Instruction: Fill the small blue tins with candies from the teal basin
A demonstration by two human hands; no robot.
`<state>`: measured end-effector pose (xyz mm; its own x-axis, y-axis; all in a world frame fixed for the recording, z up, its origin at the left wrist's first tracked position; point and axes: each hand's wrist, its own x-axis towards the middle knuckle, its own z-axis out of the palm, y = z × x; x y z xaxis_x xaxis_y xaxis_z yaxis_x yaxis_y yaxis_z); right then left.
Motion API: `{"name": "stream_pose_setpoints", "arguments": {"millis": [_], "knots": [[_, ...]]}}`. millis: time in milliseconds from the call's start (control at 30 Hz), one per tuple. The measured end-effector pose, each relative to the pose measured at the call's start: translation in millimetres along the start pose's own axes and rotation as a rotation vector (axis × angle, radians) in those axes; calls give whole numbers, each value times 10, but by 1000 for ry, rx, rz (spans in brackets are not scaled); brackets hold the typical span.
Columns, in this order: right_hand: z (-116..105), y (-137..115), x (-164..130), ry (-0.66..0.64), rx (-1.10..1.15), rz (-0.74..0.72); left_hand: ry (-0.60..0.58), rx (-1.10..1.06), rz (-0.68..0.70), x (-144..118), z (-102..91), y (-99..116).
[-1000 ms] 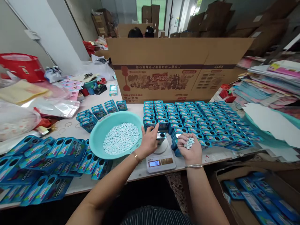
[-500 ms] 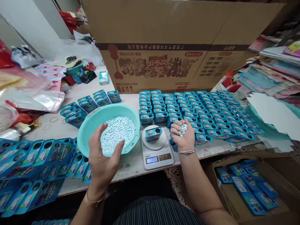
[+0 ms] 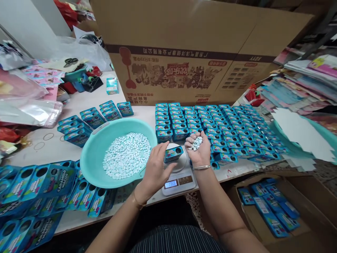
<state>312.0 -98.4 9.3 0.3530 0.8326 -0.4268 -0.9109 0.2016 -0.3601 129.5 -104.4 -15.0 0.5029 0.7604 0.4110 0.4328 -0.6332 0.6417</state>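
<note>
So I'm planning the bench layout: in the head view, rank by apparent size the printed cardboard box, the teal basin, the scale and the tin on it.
Largest to smallest:
1. printed cardboard box
2. teal basin
3. scale, partly hidden by the left hand
4. tin

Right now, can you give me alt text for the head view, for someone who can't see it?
A small blue tin sits on a scale; the left hand is open beside it, and the right hand cups pale candies. A teal basin of the same candies lies to the left, and rows of tins stand behind.
</note>
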Motion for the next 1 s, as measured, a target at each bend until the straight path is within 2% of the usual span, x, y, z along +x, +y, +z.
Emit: {"name": "stream_pose_setpoints", "arguments": {"millis": [133,233,433,700,800,900,1000], "knots": [[46,99,43,-15,-98,-88,-93,11,-38,191,294,-18],[57,178,59,-33,-167,-133,-125,29,-82,279,404,-52],[48,278,74,-28,-256,-200,-99,-20,-114,285,470,-134],[29,297,68,-64,-318,-244,-95,-36,-107,284,462,-130],[28,277,94,-45,-266,-199,-97,-32,-103,289,469,-126],[26,178,124,-50,-141,-68,-113,-9,-103,291,447,-112],[2,-5,118,-93,-18,54,-103,-8,-72,276,321,-89]]}}
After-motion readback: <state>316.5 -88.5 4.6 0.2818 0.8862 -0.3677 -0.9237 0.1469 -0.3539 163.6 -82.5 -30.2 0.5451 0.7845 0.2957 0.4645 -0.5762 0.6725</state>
